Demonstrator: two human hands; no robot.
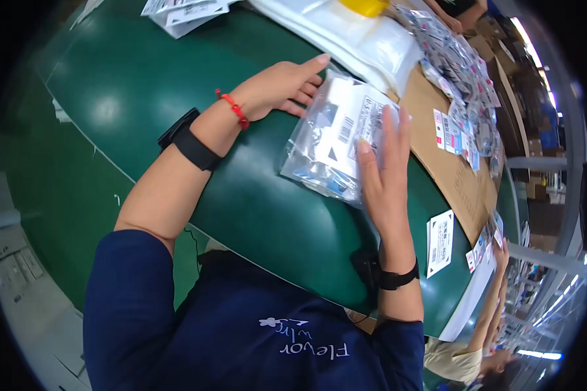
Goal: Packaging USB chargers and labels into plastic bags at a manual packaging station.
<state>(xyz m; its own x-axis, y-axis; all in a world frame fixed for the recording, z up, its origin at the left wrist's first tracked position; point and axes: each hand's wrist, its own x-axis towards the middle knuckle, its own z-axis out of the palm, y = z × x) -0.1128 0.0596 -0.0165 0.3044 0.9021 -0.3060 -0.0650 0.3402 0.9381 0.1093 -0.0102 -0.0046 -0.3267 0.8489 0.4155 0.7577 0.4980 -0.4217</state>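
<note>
Upon the green surface (261,202): one clear packet (338,146). At packet's left edge — left hand (284,88), thumb spread; upon packet's right side — right hand (386,169), likewise spread. Advised: even, gentle pressure.

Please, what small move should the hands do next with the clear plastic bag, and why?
Perhaps the right hand should gently smooth the clear plastic bag flat: its fingers lie spread over the bag's right side, the left hand is open at the upper left edge, and the film looks loose and creased along its left side.
</note>
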